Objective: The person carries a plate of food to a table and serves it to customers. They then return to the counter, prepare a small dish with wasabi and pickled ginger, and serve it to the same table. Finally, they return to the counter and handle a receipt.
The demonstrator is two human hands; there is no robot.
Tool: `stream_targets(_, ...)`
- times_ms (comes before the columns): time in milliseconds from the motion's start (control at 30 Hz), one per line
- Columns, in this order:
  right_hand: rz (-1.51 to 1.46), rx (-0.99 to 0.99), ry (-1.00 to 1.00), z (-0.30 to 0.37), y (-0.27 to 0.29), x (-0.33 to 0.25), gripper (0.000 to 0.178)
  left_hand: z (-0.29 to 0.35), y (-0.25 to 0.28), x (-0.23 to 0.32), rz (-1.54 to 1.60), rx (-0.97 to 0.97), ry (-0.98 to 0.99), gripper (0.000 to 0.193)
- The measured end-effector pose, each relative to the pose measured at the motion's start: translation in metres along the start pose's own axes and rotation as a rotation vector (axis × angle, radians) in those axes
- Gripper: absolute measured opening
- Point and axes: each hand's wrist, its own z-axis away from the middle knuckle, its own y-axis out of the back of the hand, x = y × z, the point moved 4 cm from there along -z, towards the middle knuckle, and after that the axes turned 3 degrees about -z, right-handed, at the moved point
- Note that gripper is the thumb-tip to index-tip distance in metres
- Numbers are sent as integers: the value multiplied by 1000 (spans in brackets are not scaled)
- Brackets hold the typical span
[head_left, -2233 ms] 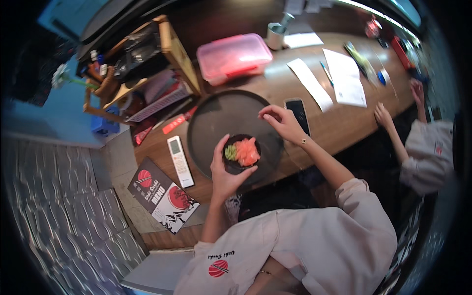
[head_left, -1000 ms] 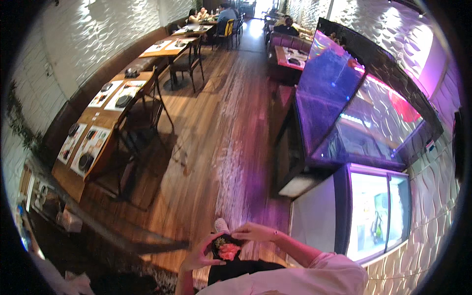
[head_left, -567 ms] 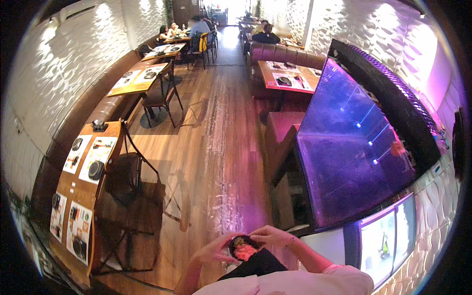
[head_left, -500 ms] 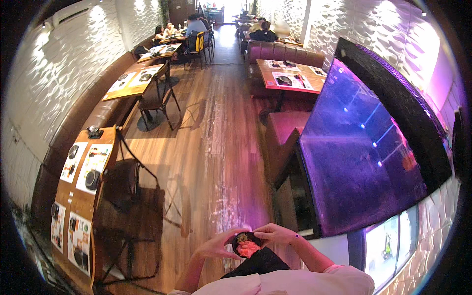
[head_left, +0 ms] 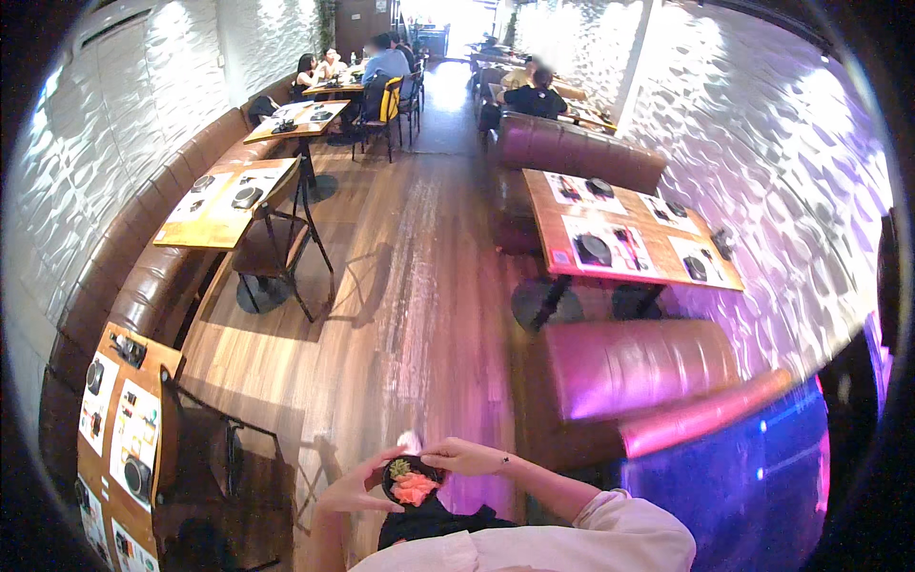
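Observation:
Close to my body at the bottom middle, I hold a small black bowl (head_left: 420, 465) between both hands. Pink pickled ginger (head_left: 415, 490) lies in it, beside a small mound of green wasabi (head_left: 400, 468). My left hand (head_left: 358, 487) curves around the bowl's left side, its thumb along the lower edge. At the upper right of the rim, my right hand (head_left: 459, 457) grips with its fingers closed. Part of the bowl's wall is hidden behind the fingers. A small whitish thing (head_left: 410, 441) shows just beyond the bowl; its kind is unclear.
A wooden floor aisle (head_left: 400, 315) runs ahead between set tables. On the left are a near table (head_left: 143, 372), a metal-framed chair (head_left: 276, 253) and a long brown bench (head_left: 143, 286). A set table (head_left: 610, 205) and padded booth seats (head_left: 648, 367) line the right. Several people sit farther back.
The view has moved forward along the aisle, and the dark glossy panel has dropped to the lower right. Both hands still hold the bowl, now farther left in the picture.

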Motion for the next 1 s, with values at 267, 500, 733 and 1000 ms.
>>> stream_targets(267, -38, 424, -27, -121, 269, -73, 34, -242, 216, 93, 32, 67, 33, 106)
stream_targets(500, -71, 877, 57, -185, 503, -107, 31, -499, 370, 105, 100, 21, 99, 68)
stream_targets(733, 26, 816, 129, -325, 770, -150, 32, -717, 533, 134, 266, 231, 18, 63)
stream_targets(1000, 160, 634, 149, -536, 1045, -210, 30, -911, 759, 187, 349, 464, -141, 59)
